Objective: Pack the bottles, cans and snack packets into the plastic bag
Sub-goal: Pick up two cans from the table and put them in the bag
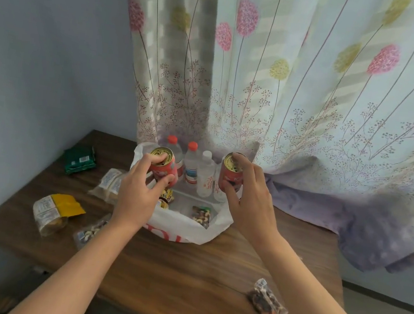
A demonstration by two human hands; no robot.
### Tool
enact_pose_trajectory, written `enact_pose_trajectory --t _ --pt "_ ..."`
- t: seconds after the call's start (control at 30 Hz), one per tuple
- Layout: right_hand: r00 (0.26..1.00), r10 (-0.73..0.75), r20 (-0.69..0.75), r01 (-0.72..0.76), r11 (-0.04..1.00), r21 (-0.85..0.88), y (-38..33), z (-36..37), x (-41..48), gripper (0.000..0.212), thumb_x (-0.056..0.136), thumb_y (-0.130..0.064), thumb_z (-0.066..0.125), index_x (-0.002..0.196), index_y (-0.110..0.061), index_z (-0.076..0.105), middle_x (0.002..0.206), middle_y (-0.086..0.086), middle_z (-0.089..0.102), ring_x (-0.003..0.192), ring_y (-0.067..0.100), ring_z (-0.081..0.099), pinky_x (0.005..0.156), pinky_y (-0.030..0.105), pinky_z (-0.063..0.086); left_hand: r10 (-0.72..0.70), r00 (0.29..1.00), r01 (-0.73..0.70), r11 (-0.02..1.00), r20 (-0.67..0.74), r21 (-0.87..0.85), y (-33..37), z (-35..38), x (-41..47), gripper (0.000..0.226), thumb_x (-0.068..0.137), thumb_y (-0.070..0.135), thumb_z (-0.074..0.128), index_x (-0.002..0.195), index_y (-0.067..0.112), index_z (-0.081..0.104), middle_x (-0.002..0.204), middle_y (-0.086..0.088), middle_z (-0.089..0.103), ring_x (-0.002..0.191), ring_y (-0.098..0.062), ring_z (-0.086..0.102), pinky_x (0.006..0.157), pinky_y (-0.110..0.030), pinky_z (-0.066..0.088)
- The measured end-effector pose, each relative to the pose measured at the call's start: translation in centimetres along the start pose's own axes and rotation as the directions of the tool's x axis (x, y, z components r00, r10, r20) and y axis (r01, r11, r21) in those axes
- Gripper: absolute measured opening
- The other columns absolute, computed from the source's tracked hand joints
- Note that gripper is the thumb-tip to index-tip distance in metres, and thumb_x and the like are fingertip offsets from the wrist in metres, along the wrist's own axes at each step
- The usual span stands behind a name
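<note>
Cans in both my hands at frame centre: my left hand [139,189] grips one red can [163,167], my right hand [246,197] another [231,175], both above the open white plastic bag [182,224] holding bottles [192,166]; snack packets [56,211] lie lower left.

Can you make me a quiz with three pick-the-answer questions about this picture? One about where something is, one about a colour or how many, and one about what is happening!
1. Where is the green packet?
A. In the bag
B. On the table's far left part
C. In a hand

2. How many bottles have red caps?
A. Two
B. Five
C. None

3. What is the right hand doing?
A. Lying flat on the table
B. Holding a red can
C. Pulling the curtain

Answers:
1 B: it lies on the table, outside the plastic bag.
2 A: two red caps show.
3 B: its fingers wrap the right can; the left hand holds the left can.
</note>
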State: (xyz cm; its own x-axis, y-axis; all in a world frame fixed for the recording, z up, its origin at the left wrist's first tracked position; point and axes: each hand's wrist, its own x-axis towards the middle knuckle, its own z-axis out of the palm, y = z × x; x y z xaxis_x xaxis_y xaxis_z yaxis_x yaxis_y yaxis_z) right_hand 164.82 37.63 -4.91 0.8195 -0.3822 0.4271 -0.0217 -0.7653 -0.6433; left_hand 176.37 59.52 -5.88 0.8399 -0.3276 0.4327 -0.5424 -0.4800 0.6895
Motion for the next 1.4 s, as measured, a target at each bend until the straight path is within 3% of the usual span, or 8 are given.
enact_pose_trajectory --t 0.13,0.27,0.4,0.53,0.73,1.03,1.2,1.4 --pt "1.0 0.031 -0.003 -0.031 0.999 -0.031 -1.2 3.0 0.7 0.055 0.1 -0.03 0.064 0.148 -0.033 0.038 0.129 -0.002 0.053 0.107 0.013 0.05 0.081 0.027 0.039 -0.016 0.999 0.017 1.0 0.038 -0.018 -3.2 -0.6 1.7 0.044 0.092 0.029 0.076 0.124 0.041 0.048 0.124 0.02 0.053 0.101 0.016 0.053 0.078 -0.004 0.038" --pt "0.995 0.098 -0.017 -0.099 0.994 -0.045 -2.7 6.1 1.7 0.054 0.1 -0.033 0.064 0.147 -0.034 0.04 0.13 -0.003 0.054 0.106 0.012 0.052 0.081 0.027 0.037 -0.005 0.997 0.011 0.998 0.078 -0.067 -6.0 -1.0 3.9 0.043 0.092 0.029 0.076 0.124 0.04 0.048 0.124 0.02 0.054 0.109 0.002 0.053 0.081 -0.013 0.045" --pt "0.986 0.164 -0.034 -0.166 0.985 -0.048 -3.8 9.5 3.0 0.054 0.099 -0.03 0.065 0.149 -0.027 0.044 0.134 -0.002 0.053 0.108 0.017 0.056 0.082 0.028 0.042 0.027 0.99 -0.01 0.992 0.142 -0.124 -8.7 -1.1 6.0 0.041 0.092 0.032 0.074 0.123 0.04 0.049 0.125 0.019 0.055 0.107 0.005 0.054 0.085 -0.016 0.049" --pt "0.966 0.251 -0.057 -0.253 0.967 -0.035 -4.3 12.6 3.9 0.055 0.1 -0.026 0.066 0.15 -0.02 0.044 0.14 0.001 0.053 0.112 0.022 0.06 0.085 0.041 0.054 0.041 0.97 -0.011 0.992 0.24 -0.126 -11.1 -0.3 7.7 0.038 0.093 0.037 0.071 0.124 0.039 0.05 0.127 0.013 0.061 0.107 0.005 0.058 0.083 -0.006 0.042" --pt "0.942 0.326 -0.081 -0.327 0.945 0.0 -3.4 16.8 4.7 0.06 0.097 -0.022 0.07 0.149 -0.022 0.039 0.14 0.0 0.053 0.117 0.019 0.06 0.092 0.042 0.055 0.052 0.948 0.007 0.983 0.314 -0.185 -13.5 2.1 8.5 0.039 0.096 0.03 0.071 0.125 0.042 0.049 0.128 0.014 0.059 0.115 0.017 0.051 0.09 0.0 0.039" --pt "0.932 0.36 -0.048 -0.357 0.933 0.055 -0.6 22.9 6.8 0.066 0.097 -0.025 0.07 0.151 -0.026 0.032 0.141 -0.005 0.051 0.12 0.003 0.053 0.095 0.018 0.046 0.001 0.942 0.069 0.978 0.336 -0.195 -17.5 5.8 9.6 0.043 0.095 0.022 0.072 0.128 0.04 0.05 0.13 0.012 0.059 0.121 0.011 0.051 0.096 -0.003 0.039" --pt "0.916 0.401 -0.017 -0.397 0.911 0.11 0.9 25.6 7.4 0.067 0.098 -0.026 0.07 0.153 -0.024 0.031 0.144 -0.003 0.052 0.127 0.008 0.055 0.105 0.023 0.048 -0.06 0.946 0.122 0.977 0.32 -0.177 -19.3 8.0 10.4 0.043 0.095 0.019 0.072 0.131 0.031 0.052 0.131 0.008 0.059 0.122 -0.002 0.055 0.101 -0.019 0.05" --pt "0.916 0.401 -0.01 -0.395 0.906 0.153 3.5 27.6 8.3 0.062 0.095 -0.019 0.072 0.148 -0.02 0.039 0.139 -0.001 0.056 0.126 0.009 0.055 0.105 0.025 0.048 -0.202 0.912 0.311 0.908 0.358 -0.281 -20.9 10.3 10.6 0.071 0.092 0.016 0.076 0.149 0.034 0.037 0.145 0.008 0.055 0.132 -0.004 0.054 0.105 -0.028 0.05"
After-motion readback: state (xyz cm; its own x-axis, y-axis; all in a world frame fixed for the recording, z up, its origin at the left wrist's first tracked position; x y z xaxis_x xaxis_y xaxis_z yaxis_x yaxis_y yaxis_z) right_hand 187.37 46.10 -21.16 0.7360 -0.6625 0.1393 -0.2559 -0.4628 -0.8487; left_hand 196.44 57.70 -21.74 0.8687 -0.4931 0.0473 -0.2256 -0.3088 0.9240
